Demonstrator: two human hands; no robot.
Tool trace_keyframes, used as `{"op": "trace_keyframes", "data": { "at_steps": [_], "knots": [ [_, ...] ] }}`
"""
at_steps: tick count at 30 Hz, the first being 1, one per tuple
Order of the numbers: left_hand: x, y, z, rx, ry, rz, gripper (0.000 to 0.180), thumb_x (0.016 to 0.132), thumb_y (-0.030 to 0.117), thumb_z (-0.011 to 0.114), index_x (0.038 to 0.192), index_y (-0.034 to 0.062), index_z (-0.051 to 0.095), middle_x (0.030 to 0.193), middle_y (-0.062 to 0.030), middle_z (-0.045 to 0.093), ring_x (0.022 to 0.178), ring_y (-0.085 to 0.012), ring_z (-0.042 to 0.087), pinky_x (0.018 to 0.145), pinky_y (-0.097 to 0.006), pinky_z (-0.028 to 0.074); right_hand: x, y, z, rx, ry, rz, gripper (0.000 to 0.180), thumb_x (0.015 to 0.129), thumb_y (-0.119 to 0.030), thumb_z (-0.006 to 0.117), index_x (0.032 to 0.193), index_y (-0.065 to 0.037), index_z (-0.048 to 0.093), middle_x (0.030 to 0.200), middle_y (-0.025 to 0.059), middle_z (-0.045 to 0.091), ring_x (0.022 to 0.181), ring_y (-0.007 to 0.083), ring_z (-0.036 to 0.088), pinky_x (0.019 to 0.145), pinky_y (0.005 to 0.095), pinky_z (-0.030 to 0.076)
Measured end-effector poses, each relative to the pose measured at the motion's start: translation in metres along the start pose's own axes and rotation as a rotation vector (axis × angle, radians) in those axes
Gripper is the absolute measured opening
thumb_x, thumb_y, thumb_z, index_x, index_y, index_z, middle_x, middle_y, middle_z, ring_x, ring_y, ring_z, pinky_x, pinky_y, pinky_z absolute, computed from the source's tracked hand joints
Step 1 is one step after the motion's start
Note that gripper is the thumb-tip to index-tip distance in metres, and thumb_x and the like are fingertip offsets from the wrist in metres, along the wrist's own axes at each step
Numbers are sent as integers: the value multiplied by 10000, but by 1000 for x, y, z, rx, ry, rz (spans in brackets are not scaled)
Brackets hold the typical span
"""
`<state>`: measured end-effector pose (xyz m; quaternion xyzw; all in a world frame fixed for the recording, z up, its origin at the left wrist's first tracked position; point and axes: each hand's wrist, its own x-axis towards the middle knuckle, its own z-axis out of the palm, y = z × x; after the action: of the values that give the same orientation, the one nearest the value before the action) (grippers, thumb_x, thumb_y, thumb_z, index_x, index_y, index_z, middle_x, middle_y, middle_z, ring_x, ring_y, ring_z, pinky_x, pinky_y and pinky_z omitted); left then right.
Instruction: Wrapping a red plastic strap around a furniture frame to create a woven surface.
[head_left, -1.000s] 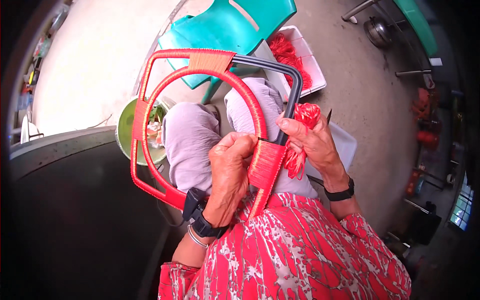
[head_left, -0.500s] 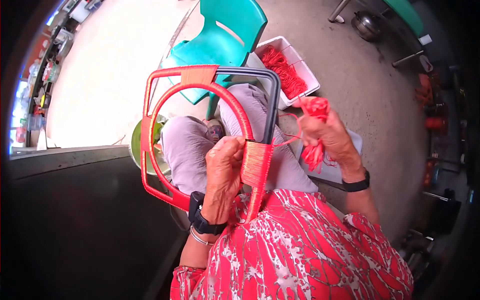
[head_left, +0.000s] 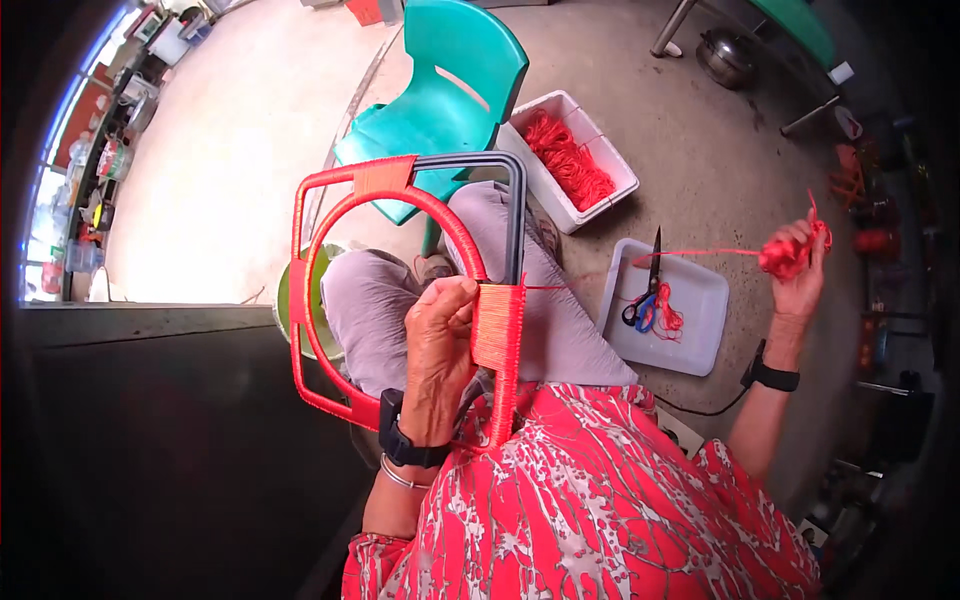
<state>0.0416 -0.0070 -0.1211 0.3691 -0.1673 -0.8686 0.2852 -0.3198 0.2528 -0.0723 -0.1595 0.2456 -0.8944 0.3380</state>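
Observation:
A square frame with a ring inside it [head_left: 384,178] stands over my lap, mostly wrapped in red cord. Its far right corner is bare dark grey rod. My left hand [head_left: 440,335] pinches the frame's right side, at the edge of a wide wrapped band [head_left: 497,326]. Out to the right, my right hand [head_left: 796,268] is closed on a bundle of red cord [head_left: 785,256]. From that bundle a single strand [head_left: 700,252] runs taut across to the wrapped band.
Scissors [head_left: 650,305] and a loose cord tangle [head_left: 668,318] lie in a white tray [head_left: 713,325] on the floor. Beyond it sits a white box [head_left: 625,185] of red cord. A green chair [head_left: 440,110] stands ahead; a green basin [head_left: 287,305] is left of my knees.
My right hand has swung far out to the right with the cord bundle, drawing the strand tight. The tray and scissors are now uncovered. The frame has shifted slightly left.

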Motion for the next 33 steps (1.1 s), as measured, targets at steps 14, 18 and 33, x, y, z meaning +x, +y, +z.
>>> {"op": "trace_keyframes", "data": {
  "at_steps": [14, 18, 33],
  "knots": [
    [0, -7, -3, 46, 111, 18, 97, 851, 49, 622, 899, -27, 584, 746, -39, 593, 588, -82, 509, 575, -218, 475, 34, -22, -91, -621, 466, 99, 222, 900, -296, 526, 993, -98, 564, 782, 27, 552, 660, 198, 588, 604, 343, 519],
    [0, -11, -6, 66, 40, -10, 91, 836, 34, 616, 892, -34, 594, 772, -60, 624, 618, -93, 549, 577, -214, 476, 35, 96, 89, -1046, -22, 199, 343, 872, -187, 526, 1189, -61, 487, 947, 51, 590, 788, 162, 605, 689, 329, 529],
    [-11, -19, 8, 187, -33, 48, 163, 845, 2, 616, 1000, -50, 611, 865, -68, 648, 769, -128, 617, 681, -264, 525, 47, 284, 182, -1792, -1615, -546, 25, 799, -91, 537, 818, -75, 544, 818, 50, 603, 896, 240, 584, 1121, 542, 197]
  ]
}}
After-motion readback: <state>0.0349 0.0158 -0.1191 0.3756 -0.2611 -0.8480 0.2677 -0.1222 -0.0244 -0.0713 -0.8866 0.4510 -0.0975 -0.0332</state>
